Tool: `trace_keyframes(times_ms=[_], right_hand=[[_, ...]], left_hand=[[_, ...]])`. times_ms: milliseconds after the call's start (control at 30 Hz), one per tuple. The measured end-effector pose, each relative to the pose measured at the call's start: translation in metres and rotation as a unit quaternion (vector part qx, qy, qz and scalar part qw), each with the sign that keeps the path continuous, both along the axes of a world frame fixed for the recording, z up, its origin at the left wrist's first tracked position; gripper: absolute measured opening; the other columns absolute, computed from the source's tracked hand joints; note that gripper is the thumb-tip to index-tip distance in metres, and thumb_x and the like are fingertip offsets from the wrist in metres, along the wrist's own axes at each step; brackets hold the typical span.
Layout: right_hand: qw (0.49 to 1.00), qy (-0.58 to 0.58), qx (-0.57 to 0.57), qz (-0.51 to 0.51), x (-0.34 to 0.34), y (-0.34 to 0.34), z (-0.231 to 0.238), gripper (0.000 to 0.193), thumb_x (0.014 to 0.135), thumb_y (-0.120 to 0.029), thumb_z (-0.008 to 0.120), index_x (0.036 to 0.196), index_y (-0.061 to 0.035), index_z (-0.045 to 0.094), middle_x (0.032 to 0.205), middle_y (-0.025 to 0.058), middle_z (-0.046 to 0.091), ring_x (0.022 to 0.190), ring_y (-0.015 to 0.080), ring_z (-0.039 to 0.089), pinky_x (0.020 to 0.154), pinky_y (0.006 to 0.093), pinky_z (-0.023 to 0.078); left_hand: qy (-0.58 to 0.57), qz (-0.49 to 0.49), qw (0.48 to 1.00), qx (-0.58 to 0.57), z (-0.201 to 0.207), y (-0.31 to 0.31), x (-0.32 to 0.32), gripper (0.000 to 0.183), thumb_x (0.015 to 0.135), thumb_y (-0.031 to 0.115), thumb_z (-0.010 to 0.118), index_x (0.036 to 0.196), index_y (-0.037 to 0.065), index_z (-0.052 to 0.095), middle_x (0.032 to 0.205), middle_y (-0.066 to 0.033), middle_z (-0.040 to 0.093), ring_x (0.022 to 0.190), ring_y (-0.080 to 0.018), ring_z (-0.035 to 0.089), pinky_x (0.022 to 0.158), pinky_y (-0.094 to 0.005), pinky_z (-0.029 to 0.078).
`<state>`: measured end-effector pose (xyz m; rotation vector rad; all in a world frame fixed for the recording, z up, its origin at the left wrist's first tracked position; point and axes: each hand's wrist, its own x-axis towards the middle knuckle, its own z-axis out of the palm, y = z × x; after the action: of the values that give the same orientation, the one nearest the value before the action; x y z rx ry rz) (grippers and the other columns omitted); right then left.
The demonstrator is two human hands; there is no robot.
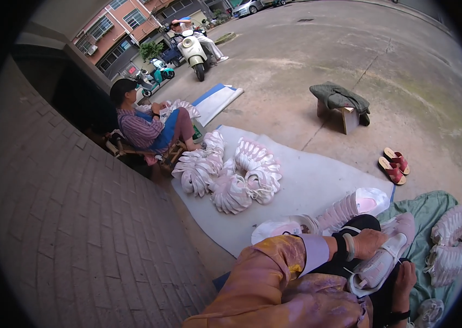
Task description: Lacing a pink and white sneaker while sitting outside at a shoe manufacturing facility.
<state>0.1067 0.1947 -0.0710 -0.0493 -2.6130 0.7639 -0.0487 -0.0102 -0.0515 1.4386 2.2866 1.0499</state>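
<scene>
A pale pink and white sneaker (377, 266) lies across my lap, its toe pointing away to the upper right. My left hand (369, 244), with a pale bangle and a black band at the wrist, is closed over the shoe's upper, pinching at the white shoelace (390, 249). On the shoe's right side is my right hand (404, 280), its fingers curled in and closed; what they hold is too small to make out. Close beyond my left arm stands a nested row of similar sneakers (340, 213).
Bundles of pale shoes (231, 191) lie on a white ground sheet (307, 175). More shoes (449, 235) rest on green cloth (427, 208) at right. Red slippers (394, 165) and a cushioned stool (340, 101) stand beyond. A seated person (143, 123) works by the brick wall (78, 218).
</scene>
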Motion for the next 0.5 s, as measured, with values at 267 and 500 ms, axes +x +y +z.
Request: trace_keyframes(times_ms=[267,500], right_hand=[[1.0,-0.007,0.01,0.005,0.012,0.015,-0.013,0.011,0.082,0.002,0.053,0.093,0.0008,0.054,0.079,0.0171,0.05,0.066,0.0365,0.051,0.056,0.0408,0.041],[0.997,-0.034,0.068,-0.023,0.041,0.062,-0.036,0.013,0.084,0.001,0.051,0.096,0.0003,0.054,0.082,0.0172,0.053,0.07,0.0369,0.054,0.057,0.0424,0.043]], left_hand=[[0.215,-0.052,0.975,-0.034,-0.021,-0.002,-0.001,0.009,0.071,0.013,0.053,0.074,0.005,0.05,0.069,-0.013,0.053,0.06,-0.0327,0.057,0.054,-0.0423,0.044],[0.238,0.039,0.97,0.015,0.004,-0.038,-0.061,0.007,0.073,0.013,0.05,0.078,0.008,0.05,0.074,-0.0156,0.056,0.063,-0.0358,0.057,0.053,-0.043,0.045]])
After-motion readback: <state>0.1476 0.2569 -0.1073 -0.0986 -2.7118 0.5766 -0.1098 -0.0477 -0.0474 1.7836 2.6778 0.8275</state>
